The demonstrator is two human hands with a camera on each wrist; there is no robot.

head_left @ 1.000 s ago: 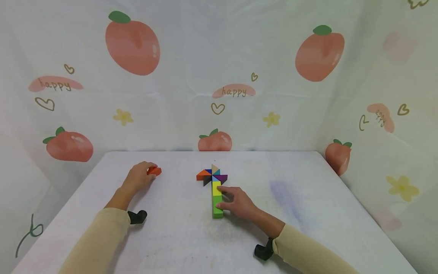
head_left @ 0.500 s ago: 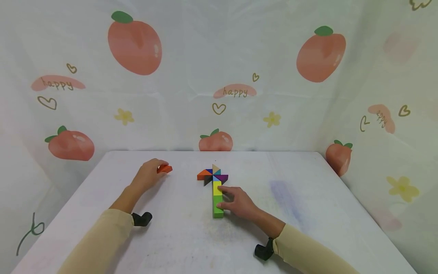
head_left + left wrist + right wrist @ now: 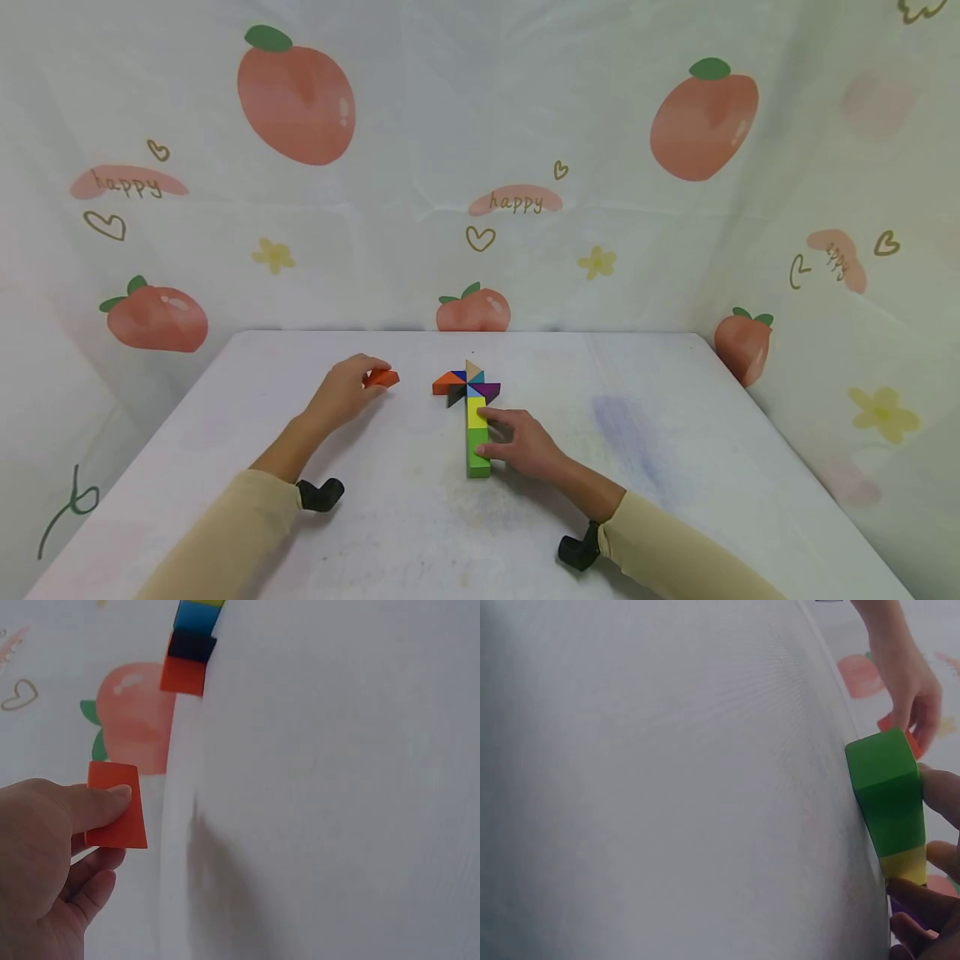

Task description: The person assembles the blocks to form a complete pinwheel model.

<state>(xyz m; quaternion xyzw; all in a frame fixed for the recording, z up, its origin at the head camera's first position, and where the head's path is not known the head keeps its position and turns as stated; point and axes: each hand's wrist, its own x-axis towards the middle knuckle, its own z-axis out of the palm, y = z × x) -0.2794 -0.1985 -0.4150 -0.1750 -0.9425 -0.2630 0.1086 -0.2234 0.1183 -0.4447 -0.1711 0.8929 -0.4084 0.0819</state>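
Observation:
In the head view my left hand (image 3: 347, 392) pinches an orange-red building block (image 3: 385, 378) between thumb and fingers, above the table and left of a pinwheel-shaped block figure. The left wrist view shows the thumb on the flat face of this block (image 3: 120, 821). The figure's blades are small wedge blocks, among them an orange one (image 3: 444, 387), a purple one (image 3: 488, 389) and a black one (image 3: 455, 395). Below them, a yellow block (image 3: 474, 414) and a green block (image 3: 477, 460) form a stem. My right hand (image 3: 531, 446) touches the stem's right side, index finger at the yellow, thumb at the green.
A white table (image 3: 630, 525) with a faint violet stain lies under everything. Behind it hangs a white cloth (image 3: 420, 125) printed with peaches, hearts and flowers. Black wrist-worn devices (image 3: 321, 495) sit at both cuffs.
My left hand has carried the orange-red block to the right, closer to the pinwheel figure. The right hand stays in place at the stem.

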